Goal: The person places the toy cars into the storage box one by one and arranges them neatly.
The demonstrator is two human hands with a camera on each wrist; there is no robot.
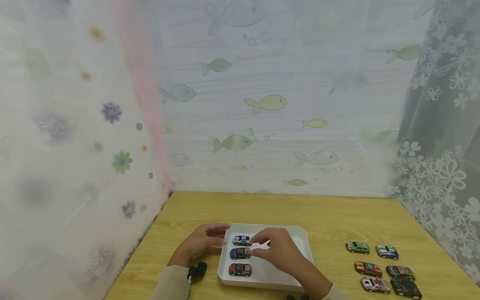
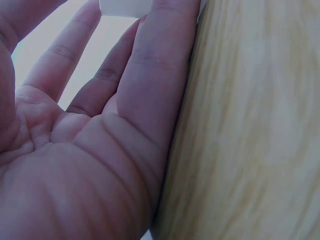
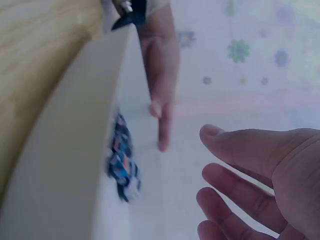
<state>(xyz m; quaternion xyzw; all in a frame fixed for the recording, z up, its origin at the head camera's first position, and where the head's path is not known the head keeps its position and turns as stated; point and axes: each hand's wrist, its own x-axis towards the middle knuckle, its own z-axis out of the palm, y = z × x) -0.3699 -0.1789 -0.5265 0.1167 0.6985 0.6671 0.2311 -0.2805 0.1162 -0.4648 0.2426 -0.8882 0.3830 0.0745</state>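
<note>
Tabletop (image 1: pixel 330 216) carries a white tray (image 1: pixel 300 241) near the front edge, with six more toy cars (image 1: pixel 380 268) grouped well apart on the right. Inside the tray, three cars sit in a column along its left side: white car (image 1: pixel 242 240) at the back, blue car (image 1: pixel 240 253) in the middle, red car (image 1: pixel 240 269) nearest the person. Each car's long axis runs left-right across the tray, all parallel; which end is the nose is too small to tell. Left hand (image 1: pixel 202 243) rests at the tray's left wall, fingers straight, holding nothing; the left wrist view shows the open palm edge-on to the wood. Right hand (image 1: pixel 279 250) hovers over the tray just right of the white and blue cars, fingers loosely spread, nothing pinched; contact with a car can't be confirmed. To do this well, I'd say: keep the tray steadied from the left, nudge cars by their ends only, keep the gaps even and axes parallel, and avoid bumping neighbours.
</note>
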